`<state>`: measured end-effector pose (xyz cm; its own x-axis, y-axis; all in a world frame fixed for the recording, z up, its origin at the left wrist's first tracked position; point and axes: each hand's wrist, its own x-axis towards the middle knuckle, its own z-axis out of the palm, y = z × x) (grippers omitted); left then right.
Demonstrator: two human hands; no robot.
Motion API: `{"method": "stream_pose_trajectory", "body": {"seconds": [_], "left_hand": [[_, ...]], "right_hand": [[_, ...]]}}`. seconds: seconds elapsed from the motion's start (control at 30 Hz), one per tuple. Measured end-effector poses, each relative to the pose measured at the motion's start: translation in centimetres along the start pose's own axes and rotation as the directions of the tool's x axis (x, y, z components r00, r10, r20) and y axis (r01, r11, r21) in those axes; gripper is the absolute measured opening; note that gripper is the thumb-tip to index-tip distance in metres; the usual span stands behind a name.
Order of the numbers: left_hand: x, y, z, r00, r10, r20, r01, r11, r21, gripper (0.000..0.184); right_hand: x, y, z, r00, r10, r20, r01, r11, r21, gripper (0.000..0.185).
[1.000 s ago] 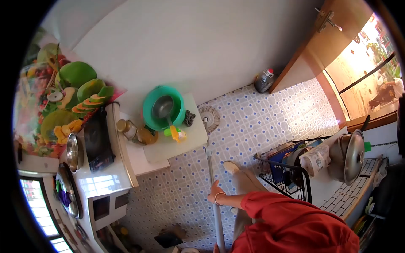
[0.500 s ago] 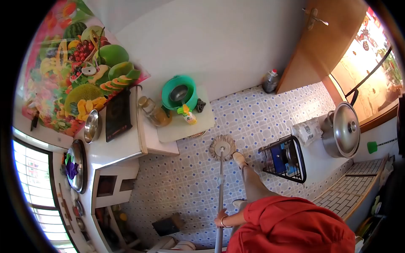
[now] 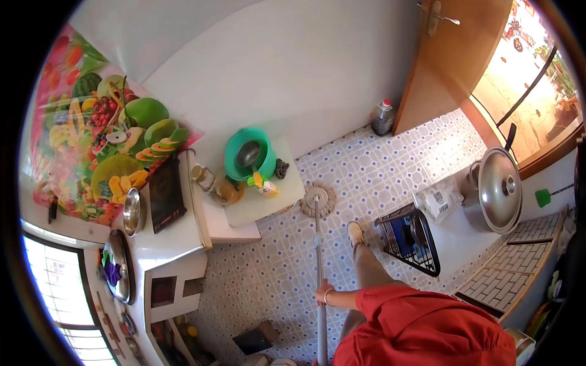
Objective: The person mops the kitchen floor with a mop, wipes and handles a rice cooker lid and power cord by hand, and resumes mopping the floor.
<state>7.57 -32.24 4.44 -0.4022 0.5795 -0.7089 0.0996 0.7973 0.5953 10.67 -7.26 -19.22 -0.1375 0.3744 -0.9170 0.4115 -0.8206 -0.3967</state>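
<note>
Green basin [image 3: 266,160], grey dipper [image 3: 247,154] inside; right hand [image 3: 324,293] in a grip around mop handle [image 3: 319,262]

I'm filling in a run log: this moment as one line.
Right hand: closed around mop pole | Left hand: out of view | Mop head: on patterned floor | Green basin: left of mop head in frame

Daylight glares at window [image 3: 56,283] and doorway [image 3: 519,79]; curved edges fade black.

Grey-and-white patterned floor [image 3: 262,287] dotted with blue; on it, a round beige string mop head [image 3: 317,199], a red-capped plastic bottle [image 3: 383,119] and a beige shoe [image 3: 355,233].
</note>
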Motion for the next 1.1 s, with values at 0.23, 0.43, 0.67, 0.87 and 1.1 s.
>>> {"method": "stream_pose_trajectory", "body": {"seconds": [0.23, 0.43, 0.67, 0.87, 1.1], "left_hand": [[14.0, 2.8, 5.6, 0.999, 0.007, 0.044, -0.017, 0.972, 0.233, 0.067], [17.7, 11.1, 10.9, 0.981, 0.12, 0.151, -0.12, 0.993, -0.006, 0.073], [15.4, 18.3, 12.0, 0.981, -0.017, 0.195, 0.057, 0.977, -0.203, 0.064], [14.9, 26.8, 11.4, 0.654, -0.436, 0.618, 0.681, -0.015, -0.732, 0.052], [16.2, 22.8, 10.6, 0.956, 0.124, 0.264, -0.197, 0.943, 0.268, 0.064]], "right_hand": [[8.9, -9.9, -5.5, 0.991, -0.129, 0.025, 0.111, 0.926, 0.362, 0.035], [12.7, -11.9, -11.0, 0.981, -0.159, 0.112, 0.043, 0.737, 0.674, 0.02], [10.1, -14.6, -14.4, 0.984, -0.131, 0.117, 0.005, 0.688, 0.726, 0.014], [10.1, -14.5, -15.1, 0.989, -0.13, 0.076, 0.034, 0.684, 0.729, 0.016], [10.1, -14.0, -18.3, 0.995, -0.095, -0.002, 0.069, 0.706, 0.705, 0.014]]}}
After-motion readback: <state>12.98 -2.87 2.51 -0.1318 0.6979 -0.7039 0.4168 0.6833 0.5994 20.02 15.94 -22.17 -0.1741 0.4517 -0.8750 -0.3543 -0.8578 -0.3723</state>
